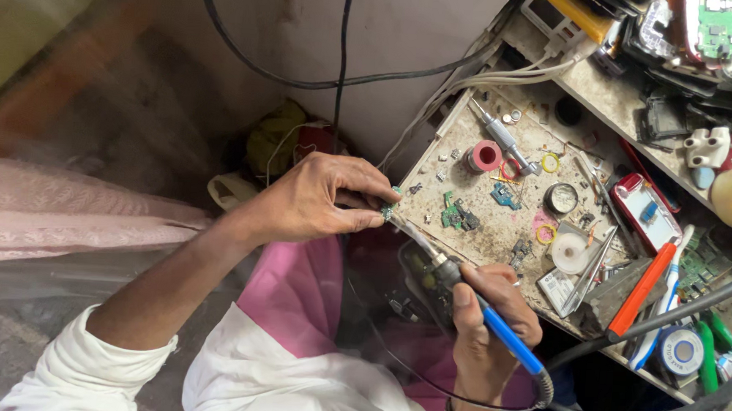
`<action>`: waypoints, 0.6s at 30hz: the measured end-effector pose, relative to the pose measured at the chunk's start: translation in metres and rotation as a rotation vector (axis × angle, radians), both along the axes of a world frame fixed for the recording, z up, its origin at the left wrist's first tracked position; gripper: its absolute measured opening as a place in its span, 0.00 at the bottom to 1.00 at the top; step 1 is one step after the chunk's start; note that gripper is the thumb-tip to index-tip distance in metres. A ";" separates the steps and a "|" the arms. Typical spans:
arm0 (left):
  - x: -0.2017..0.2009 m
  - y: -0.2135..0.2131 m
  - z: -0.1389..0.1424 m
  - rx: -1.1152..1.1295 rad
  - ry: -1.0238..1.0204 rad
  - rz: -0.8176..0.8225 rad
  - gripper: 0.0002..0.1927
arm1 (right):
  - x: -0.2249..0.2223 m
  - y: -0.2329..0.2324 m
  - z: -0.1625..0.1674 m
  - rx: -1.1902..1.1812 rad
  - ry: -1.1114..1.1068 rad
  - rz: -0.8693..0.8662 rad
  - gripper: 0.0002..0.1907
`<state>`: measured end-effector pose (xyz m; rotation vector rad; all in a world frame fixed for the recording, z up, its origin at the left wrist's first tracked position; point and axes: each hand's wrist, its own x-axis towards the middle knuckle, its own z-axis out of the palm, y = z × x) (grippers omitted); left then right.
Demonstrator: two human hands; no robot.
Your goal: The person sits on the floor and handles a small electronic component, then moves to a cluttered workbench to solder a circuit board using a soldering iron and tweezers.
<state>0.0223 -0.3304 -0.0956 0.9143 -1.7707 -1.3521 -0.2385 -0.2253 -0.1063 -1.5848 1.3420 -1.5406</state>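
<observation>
Blue-handled tool: a soldering iron with a blue plastic grip and a metal shaft [462, 298], its tip reaching up to the left hand's fingertips.
Right hand: right hand [487, 323] has its fingers clamped round the blue grip, thumb lying along it; a black cord runs off below the wrist.
Left hand: left hand [320, 198] pinches a tiny green circuit part [389, 209] between thumb and fingertips, fingers pressed together on it, just off the tabletop's near-left edge.
Beyond the fingertips: a grimy beige tabletop [474, 237] carries small green circuit boards [454, 213] just past the pinched part, and a red ring-shaped tape roll [484, 157] further off.
Right of the fingers: metal tweezers [593, 266], an orange-handled tool [642, 290] and a white round tin [568, 252].
</observation>
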 end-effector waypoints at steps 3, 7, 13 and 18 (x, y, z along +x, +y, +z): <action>0.000 0.000 -0.002 0.014 0.034 -0.009 0.18 | -0.003 -0.001 -0.002 -0.038 0.074 0.026 0.10; 0.000 -0.001 -0.005 -0.041 0.017 -0.002 0.18 | -0.005 -0.002 -0.002 -0.034 0.146 0.034 0.10; 0.001 -0.003 -0.007 -0.085 0.013 -0.009 0.18 | -0.002 -0.003 0.002 -0.021 0.203 0.014 0.10; 0.001 -0.004 -0.006 -0.092 0.014 -0.012 0.18 | 0.000 -0.005 0.004 -0.045 0.265 0.016 0.10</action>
